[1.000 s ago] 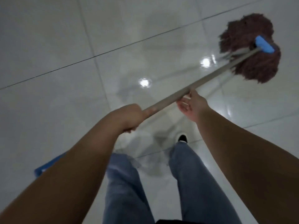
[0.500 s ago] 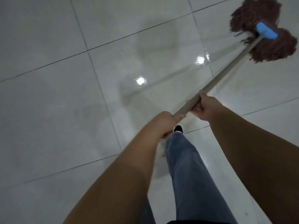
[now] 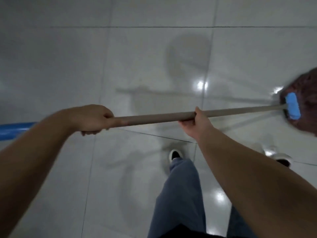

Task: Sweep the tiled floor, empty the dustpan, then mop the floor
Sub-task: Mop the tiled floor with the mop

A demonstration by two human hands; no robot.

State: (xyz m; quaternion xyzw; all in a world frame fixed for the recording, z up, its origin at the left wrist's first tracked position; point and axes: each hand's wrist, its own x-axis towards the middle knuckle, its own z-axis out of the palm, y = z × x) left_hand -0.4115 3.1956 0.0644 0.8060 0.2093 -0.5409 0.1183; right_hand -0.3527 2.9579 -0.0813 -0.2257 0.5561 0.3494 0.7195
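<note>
1 mop (image 3: 305, 107), 2 hands on it — the left hand (image 3: 93, 118) wraps the end of the grey handle (image 3: 154, 117), the right hand (image 3: 197, 125) curls round it further along. The dark red string head with its blue clamp (image 3: 292, 108) lies on the glossy tiled floor (image 3: 68, 66) at far right, blurred. A blue object (image 3: 13, 130) shows at the left edge — 2 shoes below.

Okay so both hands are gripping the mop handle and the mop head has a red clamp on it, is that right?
Not quite: the clamp on the mop head is blue, not red, as the head view shows. Both the left hand and right hand do grip the mop handle.
</note>
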